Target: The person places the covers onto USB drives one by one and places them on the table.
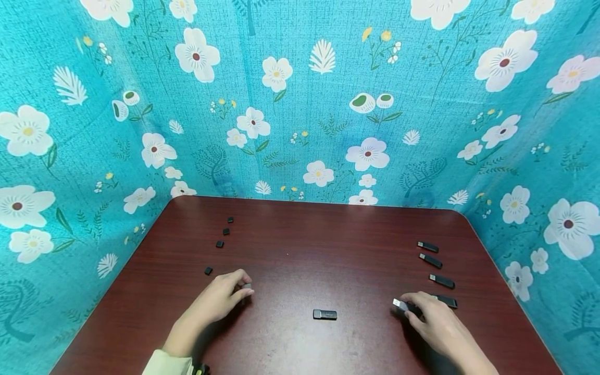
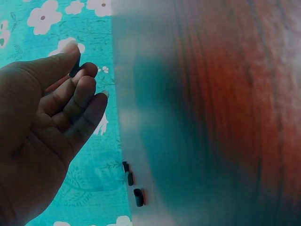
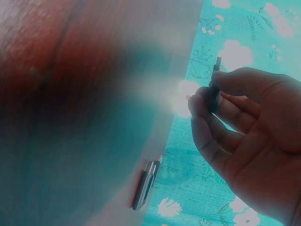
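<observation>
Reference item: the capped USB stick (image 1: 325, 314), lying flat on the dark red-brown, wood-grained bench (image 1: 300, 250). Its casing carries a pale line near the left end and a faint marking on its upper face; the marking is too small to read, so you cannot take a brand from it.

Your hands are apart, one on either side of the capped USB stick. To its left, your left hand (image 1: 220, 296) pinches a small dark cap (image 2: 75, 67) between thumb and index finger. To its right, your right hand (image 1: 436, 317) grips an uncapped USB stick (image 3: 214, 101) between thumb and fingers. The bare metal connector of that stick projects past your fingertips, toward the capped USB stick's side; whether its casing bears lettering cannot be told, as your fingers cover part of it.

Farther out and to the left of the capped USB stick, four loose black caps (image 1: 220, 244) lie in a slanting line, the nearest set off from the other three. To its right, four more uncapped sticks (image 1: 441, 281) lie in a staggered column, the nearest partly hidden by your right hand. Any lettering on these sticks is too small to read.

Beyond the capped USB stick, past the bench edge, hangs a turquoise cloth (image 1: 300, 130) printed with white flowers and leaves.
</observation>
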The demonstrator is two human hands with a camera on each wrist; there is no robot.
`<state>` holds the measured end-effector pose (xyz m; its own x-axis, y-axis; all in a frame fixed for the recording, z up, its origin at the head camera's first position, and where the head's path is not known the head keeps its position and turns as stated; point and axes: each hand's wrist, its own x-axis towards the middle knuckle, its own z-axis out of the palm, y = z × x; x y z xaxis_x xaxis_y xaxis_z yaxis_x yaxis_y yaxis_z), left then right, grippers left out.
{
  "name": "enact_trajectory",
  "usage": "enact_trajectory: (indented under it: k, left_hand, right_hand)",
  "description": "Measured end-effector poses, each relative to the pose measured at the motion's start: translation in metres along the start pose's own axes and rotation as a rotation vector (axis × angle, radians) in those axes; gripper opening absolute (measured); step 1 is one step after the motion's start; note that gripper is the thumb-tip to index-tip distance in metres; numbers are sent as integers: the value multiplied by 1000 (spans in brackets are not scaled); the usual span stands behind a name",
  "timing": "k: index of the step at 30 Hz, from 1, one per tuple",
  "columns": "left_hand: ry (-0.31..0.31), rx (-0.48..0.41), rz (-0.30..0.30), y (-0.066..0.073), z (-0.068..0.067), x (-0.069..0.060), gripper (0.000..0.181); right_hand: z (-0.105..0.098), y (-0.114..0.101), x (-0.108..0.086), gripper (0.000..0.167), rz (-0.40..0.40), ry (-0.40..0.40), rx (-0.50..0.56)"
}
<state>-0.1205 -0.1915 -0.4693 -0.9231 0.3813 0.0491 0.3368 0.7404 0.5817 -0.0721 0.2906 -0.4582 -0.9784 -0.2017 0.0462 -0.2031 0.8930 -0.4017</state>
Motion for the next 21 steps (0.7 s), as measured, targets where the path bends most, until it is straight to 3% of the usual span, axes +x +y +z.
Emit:
enact_trajectory:
  k: [9, 21]
  left_hand:
    - [9, -15, 48, 4, 5, 5, 16]
    - [0, -31, 115, 12, 14, 12, 15]
  right_hand:
    - [-1, -6, 2, 21, 12, -35, 9]
    - [5, -16, 7, 22, -103, 96, -12]
